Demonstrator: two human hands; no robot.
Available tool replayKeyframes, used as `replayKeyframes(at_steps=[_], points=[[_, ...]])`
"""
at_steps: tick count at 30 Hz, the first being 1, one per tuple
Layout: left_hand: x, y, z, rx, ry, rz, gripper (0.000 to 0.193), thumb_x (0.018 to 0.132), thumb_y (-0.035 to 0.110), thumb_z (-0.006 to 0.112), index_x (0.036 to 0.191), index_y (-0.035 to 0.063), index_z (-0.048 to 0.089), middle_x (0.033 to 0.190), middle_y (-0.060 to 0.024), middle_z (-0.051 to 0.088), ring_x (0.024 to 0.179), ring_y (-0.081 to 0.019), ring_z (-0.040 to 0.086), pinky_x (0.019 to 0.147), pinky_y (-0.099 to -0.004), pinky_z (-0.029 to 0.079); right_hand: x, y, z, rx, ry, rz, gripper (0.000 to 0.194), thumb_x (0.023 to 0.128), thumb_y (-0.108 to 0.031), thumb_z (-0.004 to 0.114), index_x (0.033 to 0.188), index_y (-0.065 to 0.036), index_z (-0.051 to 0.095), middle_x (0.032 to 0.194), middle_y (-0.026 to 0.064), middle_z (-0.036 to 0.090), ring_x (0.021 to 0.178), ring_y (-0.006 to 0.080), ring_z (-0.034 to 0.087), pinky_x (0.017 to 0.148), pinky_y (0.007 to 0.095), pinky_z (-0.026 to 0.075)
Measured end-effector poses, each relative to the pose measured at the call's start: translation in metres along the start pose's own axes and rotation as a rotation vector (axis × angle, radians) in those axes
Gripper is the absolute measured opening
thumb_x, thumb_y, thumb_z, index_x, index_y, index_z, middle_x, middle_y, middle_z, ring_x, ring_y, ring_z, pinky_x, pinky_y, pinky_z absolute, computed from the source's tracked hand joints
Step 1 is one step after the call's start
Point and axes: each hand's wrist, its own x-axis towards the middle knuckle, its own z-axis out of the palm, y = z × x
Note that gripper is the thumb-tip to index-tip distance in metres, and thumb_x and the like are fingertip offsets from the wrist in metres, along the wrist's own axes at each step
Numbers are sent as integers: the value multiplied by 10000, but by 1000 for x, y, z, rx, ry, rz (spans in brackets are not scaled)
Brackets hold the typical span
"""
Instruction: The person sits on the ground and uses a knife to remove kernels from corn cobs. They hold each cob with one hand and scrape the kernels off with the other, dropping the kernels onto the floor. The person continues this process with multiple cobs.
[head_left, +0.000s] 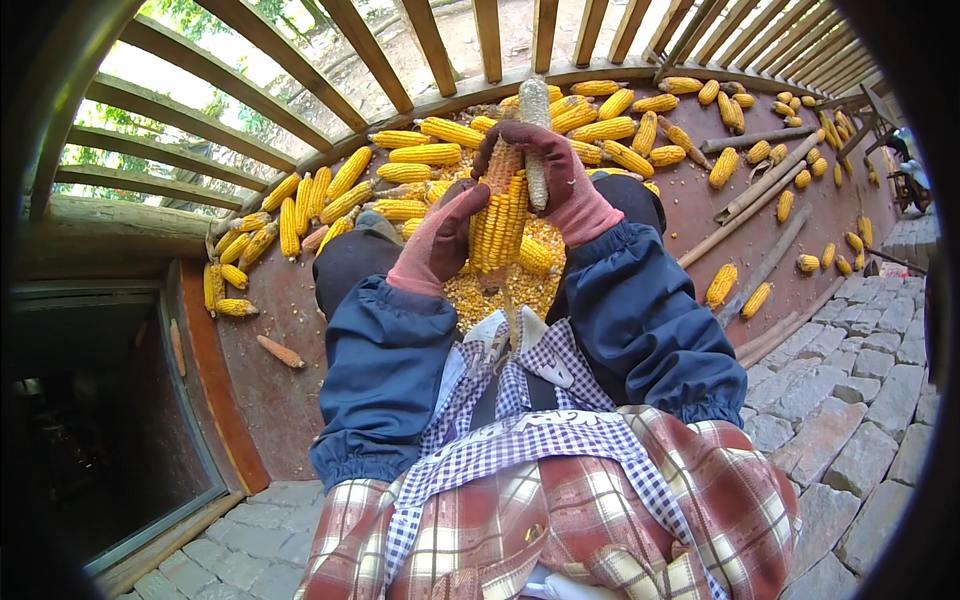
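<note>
A partly shelled ear of corn (499, 225) is held upright between my hands. Its upper end is bare reddish cob, and rows of yellow kernels cover the lower part. My left hand (442, 236), in a pink and maroon glove, grips the ear from the left. My right hand (566, 176), gloved alike, holds a pale bare corncob (535, 112) against the ear's right side, its fingers curled over the top. Loose kernels (480, 298) lie heaped below, between my knees, with another ear (535, 256) among them.
Many whole ears (425, 154) lie ahead by the wooden railing (491, 41). Wooden poles (750, 199) rest on the reddish floor (675, 247) at right, among scattered ears. Stone paving (847, 420) borders it. A bare cob (280, 351) lies left, near a dark framed opening (97, 420).
</note>
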Motion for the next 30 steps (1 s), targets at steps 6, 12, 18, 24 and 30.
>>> replayKeyframes(at_steps=[6,12,18,24,30], points=[[13,-9,-18,50,133,-13,409,992,381,491,1246,62,525,1040,-70,660,903,-213,661,787,-351,546,-3,14,9,-134,177,-61,223,845,-199,638,959,-8,619,827,61,615,714,162,607,685,278,510],[12,-14,-12,-33,224,-54,578,962,554,439,1200,44,572,1021,-85,667,864,-215,660,769,-338,547,-9,15,16,-56,225,13,220,845,-224,644,946,-30,624,820,50,612,721,160,602,672,293,504],[-15,4,7,97,68,-170,481,945,365,587,1310,69,488,1081,-81,651,860,-224,679,666,-397,585,11,4,-17,88,220,-125,304,841,-283,668,1010,-40,602,855,83,608,796,241,629,739,336,528],[-16,12,15,372,93,-78,503,885,147,650,1335,38,454,1158,-83,615,1008,-203,632,857,-344,528,6,-13,14,-921,132,-350,461,747,-405,729,989,-21,645,946,106,614,853,232,612,769,338,498],[-17,14,8,452,124,-65,435,826,56,693,1223,13,521,1068,-53,597,918,-132,603,793,-244,497,1,-13,15,-1701,-188,-149,458,769,-461,637,985,-60,690,912,195,683,896,349,654,813,424,506]])
